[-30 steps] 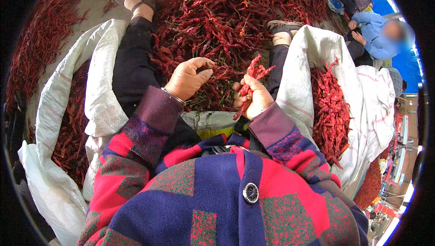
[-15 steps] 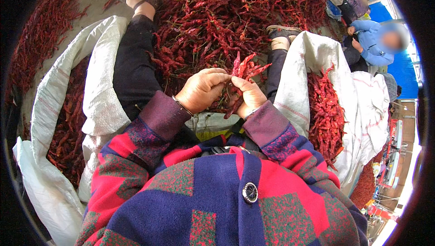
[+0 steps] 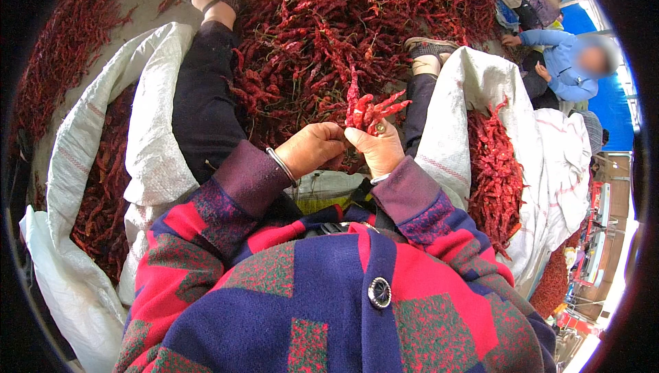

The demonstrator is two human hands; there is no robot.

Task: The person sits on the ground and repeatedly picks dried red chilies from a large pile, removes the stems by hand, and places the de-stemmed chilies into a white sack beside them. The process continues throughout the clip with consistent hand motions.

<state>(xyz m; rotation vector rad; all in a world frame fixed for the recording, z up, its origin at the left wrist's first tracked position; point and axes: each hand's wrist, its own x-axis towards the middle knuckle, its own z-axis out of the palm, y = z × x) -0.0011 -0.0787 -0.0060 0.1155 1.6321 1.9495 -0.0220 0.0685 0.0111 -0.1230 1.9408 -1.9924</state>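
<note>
A small bunch of dried red chili peppers is gripped in my right hand, the thumb pressed across it and the tips fanning upward. Close by, my left hand is closed in a pinch just left of the bunch. Its fingertips are partly hidden, and whatever lies between them does not show. Both hands hover between my legs, in front of a large heap of dried red chili peppers spread over the ground.
White woven sacks holding chili peppers stand at both sides: a left sack and a right sack. More chilies lie at far left. A person in a blue top sits at far right, near a blue panel.
My left hand has turned and drawn slightly down from the bunch. A long chili now stands upright in the right hand's bunch. The person in blue has stretched out one arm.
</note>
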